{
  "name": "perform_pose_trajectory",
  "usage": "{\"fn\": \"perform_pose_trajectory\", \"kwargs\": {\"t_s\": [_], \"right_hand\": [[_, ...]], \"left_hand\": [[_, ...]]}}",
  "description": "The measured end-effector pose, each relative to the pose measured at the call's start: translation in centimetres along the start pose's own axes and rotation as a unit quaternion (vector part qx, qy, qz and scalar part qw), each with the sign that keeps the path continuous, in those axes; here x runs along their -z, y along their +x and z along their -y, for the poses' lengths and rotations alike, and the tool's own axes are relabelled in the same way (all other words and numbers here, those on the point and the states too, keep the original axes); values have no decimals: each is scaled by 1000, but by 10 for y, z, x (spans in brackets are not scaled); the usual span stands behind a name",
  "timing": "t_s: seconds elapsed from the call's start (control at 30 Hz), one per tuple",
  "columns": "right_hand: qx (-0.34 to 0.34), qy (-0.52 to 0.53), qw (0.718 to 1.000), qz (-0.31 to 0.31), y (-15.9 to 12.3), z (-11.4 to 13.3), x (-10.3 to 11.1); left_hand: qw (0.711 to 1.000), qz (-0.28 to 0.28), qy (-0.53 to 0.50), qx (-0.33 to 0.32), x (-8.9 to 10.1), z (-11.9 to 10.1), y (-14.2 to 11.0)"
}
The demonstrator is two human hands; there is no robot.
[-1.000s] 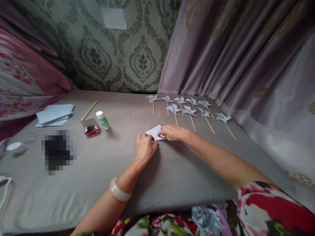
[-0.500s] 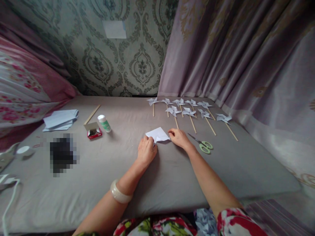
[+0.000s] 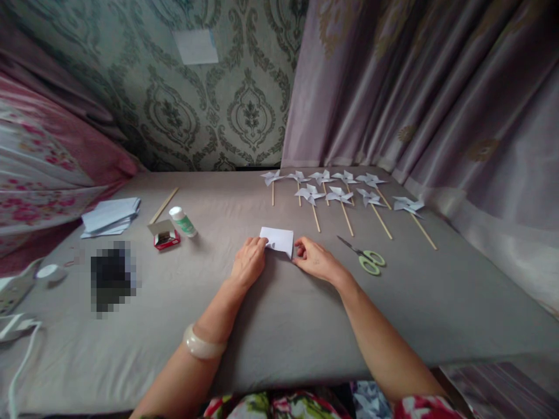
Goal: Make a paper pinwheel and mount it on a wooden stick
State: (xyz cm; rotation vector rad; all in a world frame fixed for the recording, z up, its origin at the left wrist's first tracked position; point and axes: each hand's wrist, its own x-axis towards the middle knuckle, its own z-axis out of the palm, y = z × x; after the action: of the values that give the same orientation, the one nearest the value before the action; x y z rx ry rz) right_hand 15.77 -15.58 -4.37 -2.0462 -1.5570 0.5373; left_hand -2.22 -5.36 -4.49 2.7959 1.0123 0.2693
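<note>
Between my hands a small white sheet of paper (image 3: 279, 237) lies on the cloth-covered table (image 3: 279, 326), its near edge partly lifted and creased. My left hand (image 3: 250, 259) grips the paper's left side, fingers curled over its edge. At the lower right corner, my right hand (image 3: 317, 259) has bent fingers, with the thumb at the paper; the exact contact is small. To the right of that hand rest scissors (image 3: 368, 261) with light green handles. Several white paper pinwheels (image 3: 340, 196) on wooden sticks lie in rows beyond.
Left of my hands stand a white-and-green bottle (image 3: 183, 222) and an open red box (image 3: 166, 238) of small items. Behind them are wooden sticks (image 3: 164, 205) and a paper stack (image 3: 111, 215). A blurred dark patch (image 3: 112, 276), power strip (image 3: 15, 297) and white cable (image 3: 24, 366) occupy the left.
The paper has turned from a diamond-like angle to lie squarer to me. My left hand has shifted left along with it, and my right hand has moved slightly down at its corner.
</note>
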Motion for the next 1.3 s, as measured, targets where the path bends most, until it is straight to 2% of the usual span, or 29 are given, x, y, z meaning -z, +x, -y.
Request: {"fn": "perform_pose_trajectory", "kwargs": {"t_s": [0.13, 0.23, 0.33, 0.53, 0.67, 0.83, 1.0, 1.3], "right_hand": [[80, -28, 996, -35, -2, 4, -3], [86, -48, 993, -70, -1, 8, -6], [99, -60, 989, -87, 0, 10, -7], [176, -91, 979, -56, -1, 10, -8], [204, -107, 973, -34, -3, 10, -11], [213, -130, 968, 15, -6, 14, -11], [205, -131, 969, 33, -7, 16, -9], [208, -94, 973, 36, -4, 11, -9]], "left_hand": [[997, -57, -43, -27, -10, 17, 3], [994, -84, -65, -32, -13, 25, 4], [993, -87, -79, -33, -12, 28, 5], [989, -89, -101, -59, -10, 30, 6], [986, -89, -119, -75, -12, 33, 7], [983, -87, -135, -85, -14, 32, 8], [973, -129, -178, -73, -7, 18, 5], [989, -68, -62, -112, -2, 8, 1]]}}
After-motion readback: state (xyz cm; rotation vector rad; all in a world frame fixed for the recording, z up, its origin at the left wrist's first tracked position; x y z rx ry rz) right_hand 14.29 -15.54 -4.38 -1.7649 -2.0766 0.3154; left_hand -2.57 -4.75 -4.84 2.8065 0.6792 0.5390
